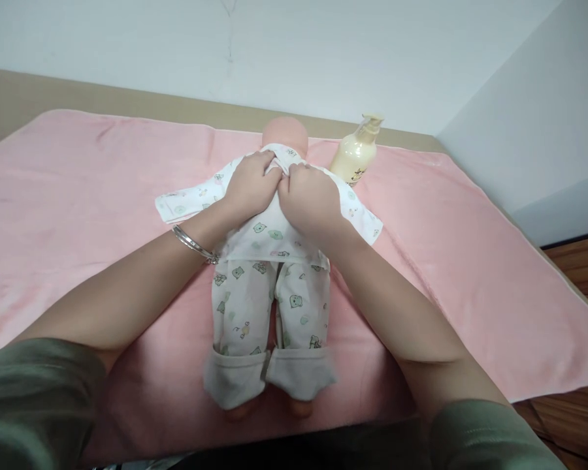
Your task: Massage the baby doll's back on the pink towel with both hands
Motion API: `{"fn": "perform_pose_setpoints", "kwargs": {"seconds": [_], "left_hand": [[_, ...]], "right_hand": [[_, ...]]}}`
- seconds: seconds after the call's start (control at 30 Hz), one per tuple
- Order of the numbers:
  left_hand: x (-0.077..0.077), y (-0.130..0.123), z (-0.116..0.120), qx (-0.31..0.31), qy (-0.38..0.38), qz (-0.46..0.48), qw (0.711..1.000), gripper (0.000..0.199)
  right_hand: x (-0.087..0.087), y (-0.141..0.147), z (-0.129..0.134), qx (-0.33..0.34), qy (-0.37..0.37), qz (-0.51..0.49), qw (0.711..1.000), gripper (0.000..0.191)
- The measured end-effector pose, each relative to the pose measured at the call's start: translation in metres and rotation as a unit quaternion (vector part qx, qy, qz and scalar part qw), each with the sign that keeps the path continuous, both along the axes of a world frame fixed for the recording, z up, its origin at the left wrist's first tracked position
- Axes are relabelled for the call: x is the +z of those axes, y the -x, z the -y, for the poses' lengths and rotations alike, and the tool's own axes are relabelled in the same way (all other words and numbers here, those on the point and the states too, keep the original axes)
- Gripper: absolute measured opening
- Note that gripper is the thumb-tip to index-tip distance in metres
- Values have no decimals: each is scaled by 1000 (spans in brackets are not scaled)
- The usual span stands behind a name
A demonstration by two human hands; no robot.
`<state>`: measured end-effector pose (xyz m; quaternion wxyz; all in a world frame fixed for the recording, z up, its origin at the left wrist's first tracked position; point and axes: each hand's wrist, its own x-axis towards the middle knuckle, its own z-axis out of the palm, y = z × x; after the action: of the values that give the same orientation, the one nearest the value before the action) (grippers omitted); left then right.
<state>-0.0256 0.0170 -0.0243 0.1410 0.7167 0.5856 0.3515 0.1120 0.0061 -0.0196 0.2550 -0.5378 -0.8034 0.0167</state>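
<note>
A baby doll (285, 132) lies on a pink blanket, its bare head away from me and its feet near the front edge. It wears a white printed top (274, 230) with both sleeves spread sideways, and matching trousers (301, 307) with turned-up cuffs. My left hand (252, 183) is closed on the top near the collar, thumb and fingers pinching the cloth. Right beside it, my right hand (311, 199) is curled in a grip on the same top at the upper middle. The fingertips and the cloth between them are partly hidden.
A pale yellow pump bottle (355, 156) stands on the blanket to the right of the doll's head. The pink blanket (102, 170) covers most of the tan surface (127, 91). A white wall (294, 59) rises behind, and brown wood (583, 267) shows at the lower right.
</note>
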Motion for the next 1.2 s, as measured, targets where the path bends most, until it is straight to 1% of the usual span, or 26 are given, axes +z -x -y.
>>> {"fn": "perform_pose_setpoints", "kwargs": {"seconds": [0.07, 0.1, 0.2, 0.27, 0.33, 0.43, 0.57, 0.63, 0.7, 0.83, 0.9, 0.93, 0.97, 1.03, 1.1, 1.2], "left_hand": [[-1, 2, -2, 3, 4, 5, 1000, 35], [-1, 2, -2, 4, 2, 5, 1000, 35], [-2, -1, 0, 6, -8, -5, 1000, 35], [-1, -4, 3, 10, -3, -21, 1000, 35], [-2, -8, 8, 17, -7, -43, 999, 35], [-3, -14, 14, 17, -41, -81, 996, 31], [-5, -14, 13, 10, -54, -104, 993, 29], [-4, -12, 10, 6, -46, -88, 995, 26], [-2, -7, 5, 2, -35, -54, 998, 23], [-1, 0, -4, 12, -4, 21, 1000, 21], [-2, 2, -6, 13, -4, 40, 999, 22], [-3, 2, -7, 11, -9, 44, 999, 22], [-4, 1, -7, 10, -14, 45, 999, 22], [-6, 1, -8, 9, -22, 44, 999, 21], [-7, 0, -8, 9, -24, 43, 999, 21], [-9, 0, -10, 6, -32, 40, 999, 23]], "right_hand": [[-1, 4, 4, 13, -14, -5, 1000, 34], [-1, 4, 4, 12, -10, -4, 1000, 35], [1, -1, -4, -3, 30, 1, 1000, 36], [2, -7, -13, 6, 45, -9, 999, 38], [1, -13, -23, 28, 43, -26, 998, 39], [-5, -19, -33, 51, 32, -50, 997, 38], [-10, -21, -37, 63, 19, -68, 996, 38], [-9, -19, -34, 57, 16, -62, 996, 37], [-4, -15, -26, 35, 20, -40, 998, 37], [11, -1, 1, -34, 42, 68, 996, 31], [16, 4, 11, -46, 46, 115, 991, 29], [17, 5, 14, -46, 44, 122, 990, 29], [17, 5, 13, -43, 42, 120, 991, 30], [14, 2, 7, -30, 36, 83, 995, 34], [7, -3, -5, -7, 35, 33, 999, 38], [-4, -10, -23, 31, 36, -15, 999, 49]]}}
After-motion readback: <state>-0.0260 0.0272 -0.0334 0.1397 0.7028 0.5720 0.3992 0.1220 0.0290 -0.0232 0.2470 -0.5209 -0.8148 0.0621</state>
